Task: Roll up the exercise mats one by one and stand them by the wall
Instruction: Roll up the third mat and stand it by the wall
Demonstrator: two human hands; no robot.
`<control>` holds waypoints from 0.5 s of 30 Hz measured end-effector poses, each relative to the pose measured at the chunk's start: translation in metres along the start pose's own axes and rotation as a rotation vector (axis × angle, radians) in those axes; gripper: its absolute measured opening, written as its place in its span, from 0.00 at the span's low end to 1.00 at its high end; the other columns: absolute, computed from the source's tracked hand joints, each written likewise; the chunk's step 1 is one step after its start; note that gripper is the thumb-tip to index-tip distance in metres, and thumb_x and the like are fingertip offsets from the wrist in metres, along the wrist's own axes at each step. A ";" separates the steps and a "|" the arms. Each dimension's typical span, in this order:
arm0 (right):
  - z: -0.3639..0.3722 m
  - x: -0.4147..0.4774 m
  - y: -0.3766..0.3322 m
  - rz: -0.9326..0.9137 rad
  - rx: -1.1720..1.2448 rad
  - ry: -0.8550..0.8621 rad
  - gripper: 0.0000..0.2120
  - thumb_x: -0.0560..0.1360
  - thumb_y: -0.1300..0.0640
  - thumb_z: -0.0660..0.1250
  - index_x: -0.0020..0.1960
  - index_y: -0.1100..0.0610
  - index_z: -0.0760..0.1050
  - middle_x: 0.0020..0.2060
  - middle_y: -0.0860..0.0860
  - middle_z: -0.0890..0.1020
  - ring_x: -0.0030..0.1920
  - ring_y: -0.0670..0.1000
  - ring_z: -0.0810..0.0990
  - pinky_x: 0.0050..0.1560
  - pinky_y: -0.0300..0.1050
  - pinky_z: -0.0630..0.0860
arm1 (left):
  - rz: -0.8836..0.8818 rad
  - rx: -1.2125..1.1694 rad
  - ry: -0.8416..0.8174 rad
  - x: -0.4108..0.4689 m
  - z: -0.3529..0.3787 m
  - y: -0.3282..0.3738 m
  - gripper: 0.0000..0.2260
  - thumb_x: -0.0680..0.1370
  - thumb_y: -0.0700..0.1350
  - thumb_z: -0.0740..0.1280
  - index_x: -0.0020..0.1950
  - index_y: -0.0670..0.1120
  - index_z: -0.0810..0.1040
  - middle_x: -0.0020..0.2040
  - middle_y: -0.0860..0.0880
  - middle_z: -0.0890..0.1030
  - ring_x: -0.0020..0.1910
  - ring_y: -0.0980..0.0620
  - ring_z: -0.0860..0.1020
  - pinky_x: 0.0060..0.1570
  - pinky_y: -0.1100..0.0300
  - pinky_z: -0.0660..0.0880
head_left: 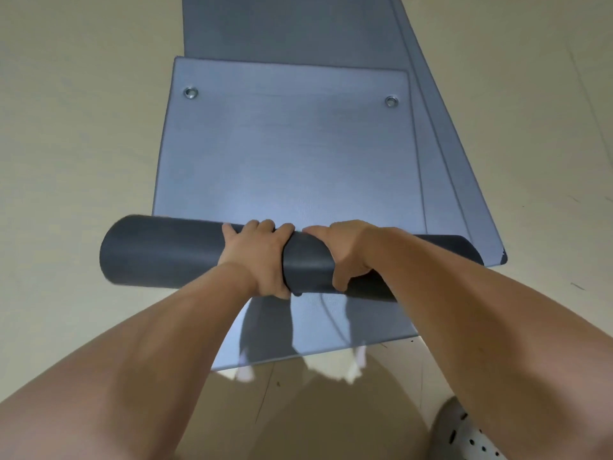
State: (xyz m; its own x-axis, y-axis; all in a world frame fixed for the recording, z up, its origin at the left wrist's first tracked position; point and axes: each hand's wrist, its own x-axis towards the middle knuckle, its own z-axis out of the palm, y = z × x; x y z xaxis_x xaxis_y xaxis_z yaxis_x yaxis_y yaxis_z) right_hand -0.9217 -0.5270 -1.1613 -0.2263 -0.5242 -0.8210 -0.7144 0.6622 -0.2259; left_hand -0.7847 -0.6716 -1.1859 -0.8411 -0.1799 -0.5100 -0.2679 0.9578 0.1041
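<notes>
The mat [285, 154] is partly rolled. The roll [159, 250] is dark grey and lies crosswise at the near end of the mat's flat section, slightly skewed. Its left end projects past the mat's left edge, over the floor [83, 127]. Its right end is partly hidden behind the right forearm.

The left hand [255, 257] grasps the roll near its middle. The fingers are curled over the far side and the thumb is wrapped round the near side. The right hand [345, 250] grasps the roll just beside the left hand, fingers over the top and thumb below. The fingertips of the two hands nearly meet on top of the roll.

The flat section runs away from the roll. Two metal eyelets sit near its far edge, one at the left [190, 92] and one at the right [391, 101].

The mat lies on lower mats [464, 200] of the same blue-grey. Their edges show fanned out along the right side, and they extend nearer than the roll, below the forearms. A far mat [292, 28] continues beyond the flat section's far edge.

A pale perforated shoe [464, 433] is on the floor at the near right.
</notes>
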 end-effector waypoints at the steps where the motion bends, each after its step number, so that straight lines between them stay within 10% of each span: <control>1: -0.002 -0.002 -0.002 -0.013 0.035 -0.076 0.54 0.64 0.54 0.82 0.80 0.34 0.54 0.58 0.46 0.75 0.56 0.54 0.77 0.58 0.57 0.79 | -0.010 -0.030 -0.063 -0.004 -0.001 0.001 0.43 0.53 0.70 0.74 0.64 0.61 0.66 0.53 0.55 0.73 0.54 0.49 0.73 0.55 0.41 0.66; 5: 0.005 -0.003 -0.008 -0.040 0.105 -0.175 0.56 0.64 0.57 0.84 0.80 0.34 0.55 0.65 0.45 0.75 0.59 0.54 0.76 0.62 0.58 0.77 | -0.066 -0.118 -0.191 -0.018 0.006 0.005 0.40 0.52 0.66 0.78 0.61 0.62 0.67 0.51 0.56 0.73 0.53 0.49 0.73 0.53 0.44 0.64; 11: 0.037 -0.021 0.012 -0.034 -0.123 0.269 0.66 0.59 0.30 0.80 0.84 0.38 0.42 0.81 0.52 0.62 0.80 0.58 0.61 0.80 0.68 0.51 | -0.142 -0.211 -0.269 -0.007 -0.009 -0.003 0.47 0.51 0.64 0.81 0.67 0.61 0.66 0.55 0.56 0.75 0.56 0.47 0.75 0.57 0.42 0.67; 15: 0.041 -0.023 0.026 -0.013 -0.241 0.276 0.65 0.60 0.31 0.79 0.82 0.37 0.40 0.71 0.54 0.72 0.70 0.59 0.71 0.77 0.68 0.59 | -0.172 -0.262 -0.276 -0.001 -0.013 -0.005 0.47 0.51 0.63 0.82 0.66 0.61 0.66 0.53 0.57 0.77 0.55 0.47 0.76 0.58 0.42 0.68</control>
State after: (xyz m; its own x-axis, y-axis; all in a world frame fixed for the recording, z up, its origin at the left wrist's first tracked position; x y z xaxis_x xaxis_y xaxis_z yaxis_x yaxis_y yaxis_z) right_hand -0.9079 -0.4756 -1.1703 -0.3627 -0.6782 -0.6392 -0.8467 0.5264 -0.0781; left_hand -0.7891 -0.6788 -1.1749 -0.6257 -0.2311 -0.7451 -0.5339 0.8232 0.1931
